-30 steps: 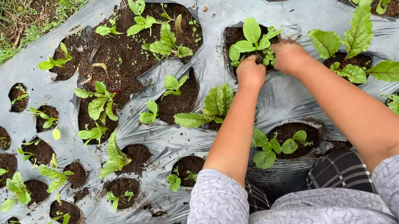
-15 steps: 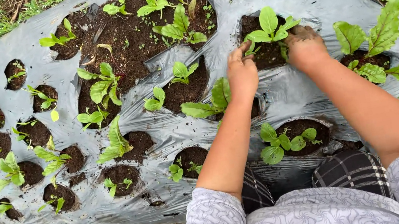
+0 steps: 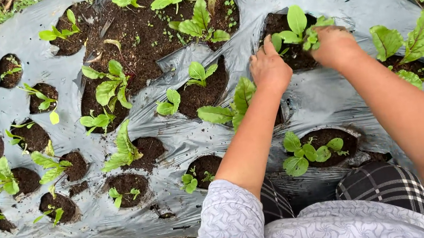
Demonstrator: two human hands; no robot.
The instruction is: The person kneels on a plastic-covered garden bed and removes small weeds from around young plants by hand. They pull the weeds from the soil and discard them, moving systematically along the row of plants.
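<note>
1. Head view, looking straight down: grey plastic mulch sheet spread over a garden bed, cut with round and ragged holes that show dark soil and small plants.
2. Small green leafy seedling stands upright in one soil hole near the top centre, stem roughly vertical toward the camera, leaves fanned out.
3. Left hand rests at the lower-left edge of that hole, fingers slightly apart and laid on soil and plastic, clamped on nothing that shows.
4. Right hand presses in at the seedling's right side, soil-smeared; its fingertips are tucked under the leaves, so I cannot tell whether they pinch the stem or just push soil.
5. Key relation: seedling sits between the two hands, just up and right of the left, touching or nearly touching the right. Right hand is nearer.
6. Around: broad-leaved green plant to the right, low rosette seedling in a hole between the forearms.
</note>
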